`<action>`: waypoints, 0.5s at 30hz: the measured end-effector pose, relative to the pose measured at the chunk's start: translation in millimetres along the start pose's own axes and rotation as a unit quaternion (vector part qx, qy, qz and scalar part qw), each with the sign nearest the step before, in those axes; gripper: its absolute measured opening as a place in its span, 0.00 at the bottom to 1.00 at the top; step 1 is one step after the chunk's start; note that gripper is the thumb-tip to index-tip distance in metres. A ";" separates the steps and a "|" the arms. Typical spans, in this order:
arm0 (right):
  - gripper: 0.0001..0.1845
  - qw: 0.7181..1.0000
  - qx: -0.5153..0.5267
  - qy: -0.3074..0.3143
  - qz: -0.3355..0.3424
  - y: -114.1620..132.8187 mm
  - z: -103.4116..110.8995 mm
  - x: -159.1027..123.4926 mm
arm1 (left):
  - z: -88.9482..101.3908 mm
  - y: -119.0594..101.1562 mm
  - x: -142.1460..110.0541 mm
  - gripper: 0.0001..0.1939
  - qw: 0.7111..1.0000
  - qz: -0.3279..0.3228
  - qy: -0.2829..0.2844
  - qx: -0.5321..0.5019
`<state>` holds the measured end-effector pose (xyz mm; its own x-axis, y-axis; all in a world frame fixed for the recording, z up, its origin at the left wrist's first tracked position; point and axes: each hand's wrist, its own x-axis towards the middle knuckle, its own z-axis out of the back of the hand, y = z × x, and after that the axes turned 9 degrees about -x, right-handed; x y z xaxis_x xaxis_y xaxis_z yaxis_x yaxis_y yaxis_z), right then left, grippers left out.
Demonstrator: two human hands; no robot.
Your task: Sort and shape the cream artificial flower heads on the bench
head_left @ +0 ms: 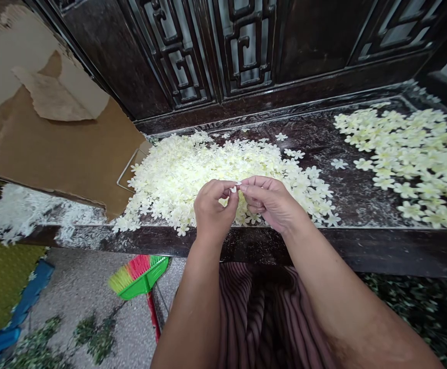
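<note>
Both hands meet over the front edge of a dark wooden ledge [354, 205]. My left hand [212, 207] and my right hand [270, 201] each pinch the same small white fabric flower [234, 188] between thumb and fingertips. Right behind them lies a big heap of pale yellow-white fabric flowers [192, 174]. A second, looser spread of the same flowers [411, 148] covers the right end of the ledge. A few single flowers [339, 164] lie between the two piles.
Brown cardboard [54, 148] leans at the left, with white feathery sprigs [19, 210] below it. On the floor are a broom with green head and red handle [142, 277], green foliage pieces [93, 333] and a blue tray edge [23, 302]. Carved dark panels [242, 46] rise behind.
</note>
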<state>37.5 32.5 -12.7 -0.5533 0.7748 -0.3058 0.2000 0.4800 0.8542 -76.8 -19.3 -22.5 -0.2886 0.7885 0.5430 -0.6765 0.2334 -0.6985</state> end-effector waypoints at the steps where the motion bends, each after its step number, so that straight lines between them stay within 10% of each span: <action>1: 0.10 1.000 0.001 -0.002 0.001 -0.1 -0.2 0.2 | -0.2 -0.2 0.0 0.06 1.000 -0.004 0.001 0.003; 15: 0.08 1.000 0.003 -0.007 0.011 0.4 -0.2 0.3 | -1.7 -0.2 -0.9 0.06 0.999 -0.027 0.009 0.016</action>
<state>37.3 32.9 -12.5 -0.5370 0.7909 -0.2934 0.2168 0.4655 0.8581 -75.3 -19.1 -23.7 -0.2383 0.7855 0.5712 -0.7124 0.2583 -0.6525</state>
